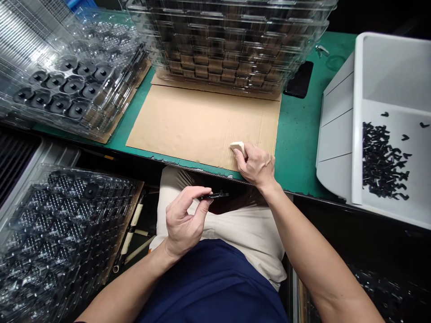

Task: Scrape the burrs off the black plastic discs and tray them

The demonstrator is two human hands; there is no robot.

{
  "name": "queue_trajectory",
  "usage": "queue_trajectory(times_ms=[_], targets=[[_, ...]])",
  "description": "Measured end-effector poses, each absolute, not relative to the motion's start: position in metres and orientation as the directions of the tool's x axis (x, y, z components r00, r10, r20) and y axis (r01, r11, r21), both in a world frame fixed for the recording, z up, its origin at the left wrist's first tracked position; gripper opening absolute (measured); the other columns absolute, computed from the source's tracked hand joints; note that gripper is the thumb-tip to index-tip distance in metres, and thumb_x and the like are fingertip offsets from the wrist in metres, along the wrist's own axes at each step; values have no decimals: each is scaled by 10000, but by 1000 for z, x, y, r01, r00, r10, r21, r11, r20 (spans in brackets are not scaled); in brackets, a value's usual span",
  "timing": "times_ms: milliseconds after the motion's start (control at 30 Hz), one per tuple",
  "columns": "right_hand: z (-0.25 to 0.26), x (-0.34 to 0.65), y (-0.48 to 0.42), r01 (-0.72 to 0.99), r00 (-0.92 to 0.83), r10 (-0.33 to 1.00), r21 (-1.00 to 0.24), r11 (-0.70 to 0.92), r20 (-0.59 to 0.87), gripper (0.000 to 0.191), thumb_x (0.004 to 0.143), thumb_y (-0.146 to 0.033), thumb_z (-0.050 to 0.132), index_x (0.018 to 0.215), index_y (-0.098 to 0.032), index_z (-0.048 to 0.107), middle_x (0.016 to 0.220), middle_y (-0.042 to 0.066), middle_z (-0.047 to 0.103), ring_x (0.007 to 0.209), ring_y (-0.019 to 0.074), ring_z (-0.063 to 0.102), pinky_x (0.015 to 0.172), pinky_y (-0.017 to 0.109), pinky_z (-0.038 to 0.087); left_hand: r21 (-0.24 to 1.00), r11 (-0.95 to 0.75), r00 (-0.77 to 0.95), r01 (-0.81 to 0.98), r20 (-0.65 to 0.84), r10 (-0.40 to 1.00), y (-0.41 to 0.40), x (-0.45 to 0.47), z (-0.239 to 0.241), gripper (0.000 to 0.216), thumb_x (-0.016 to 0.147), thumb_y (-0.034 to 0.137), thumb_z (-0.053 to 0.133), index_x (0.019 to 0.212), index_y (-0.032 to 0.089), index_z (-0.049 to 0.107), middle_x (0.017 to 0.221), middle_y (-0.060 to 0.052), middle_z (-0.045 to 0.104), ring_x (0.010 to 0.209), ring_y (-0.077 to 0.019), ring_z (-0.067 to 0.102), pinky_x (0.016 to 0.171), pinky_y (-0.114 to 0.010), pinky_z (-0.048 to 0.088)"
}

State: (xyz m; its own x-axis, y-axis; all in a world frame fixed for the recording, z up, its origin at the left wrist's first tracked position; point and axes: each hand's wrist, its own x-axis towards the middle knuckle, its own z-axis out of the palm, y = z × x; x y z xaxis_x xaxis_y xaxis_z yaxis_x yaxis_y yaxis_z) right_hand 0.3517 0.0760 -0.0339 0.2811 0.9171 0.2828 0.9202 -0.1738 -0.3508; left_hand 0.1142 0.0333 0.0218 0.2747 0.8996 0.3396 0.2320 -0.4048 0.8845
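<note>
My left hand [184,220] hovers over my lap and pinches a thin flat black part [215,195] between thumb and fingers. My right hand [255,164] rests at the near right corner of a sheet of brown cardboard [198,121] on the green bench. Its fingers are closed round a small cream-coloured block [237,146], which touches the cardboard.
A stack of clear plastic trays [229,40] stands behind the cardboard. More trays with round black parts [63,85] lie at the left, and another stack [60,233] sits low at my left. A white bin [390,130] at the right holds several small black pieces [382,163]. A dark phone-like slab [299,80] lies beyond.
</note>
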Motion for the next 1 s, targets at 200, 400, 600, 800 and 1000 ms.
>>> queue_trajectory(times_ms=[200, 400, 600, 800, 1000], targets=[[-34, 352, 76, 919, 280, 920, -353, -174, 276, 332, 1014, -450, 524, 804, -201, 591, 792, 18, 671, 669, 139, 529, 577, 292, 190, 889, -393, 276, 237, 327, 904, 33, 114, 21, 300, 883, 52, 720, 1128, 221, 745, 999, -53, 764, 924, -192, 721, 836, -332, 589], [-34, 351, 76, 923, 279, 918, -343, -175, 283, 331, 1010, -446, 524, 799, -200, 589, 781, 24, 663, 668, 145, 528, 579, 293, 191, 886, -388, 269, 254, 320, 908, 33, 114, 21, 254, 899, 95, 718, 1118, 219, 746, 990, -56, 762, 915, -195, 722, 828, -332, 596], [-33, 351, 76, 924, 277, 917, -341, -173, 286, 329, 1010, -445, 527, 801, -200, 592, 777, 21, 662, 664, 142, 518, 577, 291, 182, 884, -385, 268, 264, 316, 910, 34, 113, 19, 242, 907, 113, 715, 1123, 218, 745, 995, -63, 762, 918, -199, 724, 830, -337, 600], [-33, 351, 76, 919, 283, 921, -349, -181, 267, 329, 1012, -452, 519, 811, -203, 593, 792, 25, 667, 676, 147, 530, 578, 288, 189, 883, -388, 244, 266, 328, 913, 39, 111, 21, 250, 900, 101, 720, 1118, 219, 746, 995, -56, 751, 914, -190, 710, 829, -333, 590], [-34, 351, 76, 922, 282, 920, -343, -181, 273, 327, 1015, -453, 527, 812, -205, 588, 797, 21, 672, 689, 146, 537, 583, 296, 185, 877, -398, 250, 270, 336, 908, 42, 111, 21, 257, 898, 78, 714, 1114, 213, 745, 988, -53, 746, 908, -182, 701, 826, -327, 582]])
